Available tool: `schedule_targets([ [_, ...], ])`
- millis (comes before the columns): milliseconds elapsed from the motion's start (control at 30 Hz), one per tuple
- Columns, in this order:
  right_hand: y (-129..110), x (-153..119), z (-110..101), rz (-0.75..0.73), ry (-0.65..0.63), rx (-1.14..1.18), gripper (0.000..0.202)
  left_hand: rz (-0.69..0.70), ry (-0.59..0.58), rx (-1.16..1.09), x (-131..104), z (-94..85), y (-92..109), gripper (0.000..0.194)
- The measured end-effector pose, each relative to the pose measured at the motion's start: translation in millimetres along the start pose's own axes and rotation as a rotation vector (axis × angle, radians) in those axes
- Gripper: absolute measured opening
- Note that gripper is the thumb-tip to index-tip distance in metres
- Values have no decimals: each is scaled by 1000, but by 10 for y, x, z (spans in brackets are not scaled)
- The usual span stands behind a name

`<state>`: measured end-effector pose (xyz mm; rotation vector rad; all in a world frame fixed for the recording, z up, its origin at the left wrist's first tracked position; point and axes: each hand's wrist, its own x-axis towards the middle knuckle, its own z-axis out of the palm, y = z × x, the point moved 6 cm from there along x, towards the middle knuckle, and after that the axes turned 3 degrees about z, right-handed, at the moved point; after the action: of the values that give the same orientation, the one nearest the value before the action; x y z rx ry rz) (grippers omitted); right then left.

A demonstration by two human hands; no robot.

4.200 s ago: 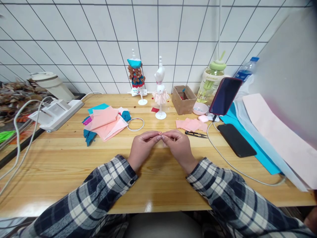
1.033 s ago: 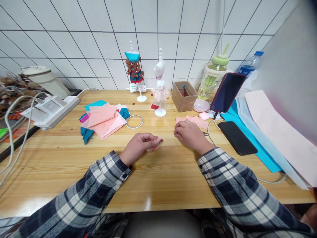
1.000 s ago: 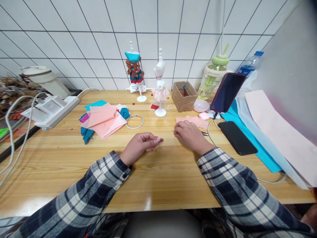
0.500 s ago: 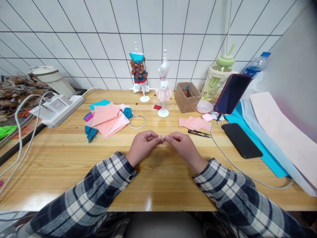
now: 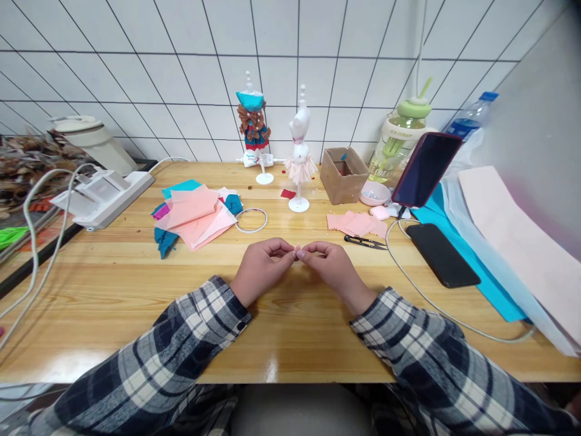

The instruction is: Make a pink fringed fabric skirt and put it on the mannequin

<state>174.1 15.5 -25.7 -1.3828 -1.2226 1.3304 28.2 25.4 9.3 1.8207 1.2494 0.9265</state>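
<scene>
My left hand (image 5: 263,266) and my right hand (image 5: 331,266) meet fingertip to fingertip over the middle of the wooden table. Both pinch a tiny pink piece (image 5: 296,248), mostly covered by the fingers. Behind them stands a white mini mannequin (image 5: 299,130) with a pink frilled skirt (image 5: 300,169). Another mannequin (image 5: 253,124), dressed in blue, brown and red, is farther back. Pink strips with zigzag edges (image 5: 358,223) lie beyond my right hand, beside black thread snips (image 5: 365,242). A pile of pink and blue cloth (image 5: 195,212) is at the left, near a white hoop (image 5: 251,220).
A cardboard box (image 5: 344,178), a pink dish (image 5: 374,193) and a drink bottle (image 5: 399,139) stand at the back right. Phones, a cable (image 5: 436,309) and long cloth sheets (image 5: 521,242) occupy the right. A power strip (image 5: 113,197) sits at the left.
My fingertips have come closer together around the small pink piece, and less of it shows. My right hand has shifted slightly left. The view has tilted slightly.
</scene>
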Motion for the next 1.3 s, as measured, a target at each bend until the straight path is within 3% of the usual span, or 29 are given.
schedule_targets([
  [200, 19, -17, 25, 90, -85, 69, 29, 237, -90, 257, -2, -63, 99, 17],
  [400, -9, -43, 39, 96, -97, 113, 29, 426, -167, 262, 23, -63, 70, 19],
  [700, 3, -63, 54, 87, -105, 130, 36, 69, -109, -5, 60, -42, 3, 29],
  [900, -11, -58, 38, 79, -65, 131, 36, 77, -77, 37, 34, -52, 36, 28],
  [1100, -22, -63, 6, 45, -9, 66, 34, 135, -134, 71, 18, -38, 58, 24],
  [1300, -14, -71, -3, 4, 9, -13, 33, 70, -138, -17, 31, -29, 9, 26],
])
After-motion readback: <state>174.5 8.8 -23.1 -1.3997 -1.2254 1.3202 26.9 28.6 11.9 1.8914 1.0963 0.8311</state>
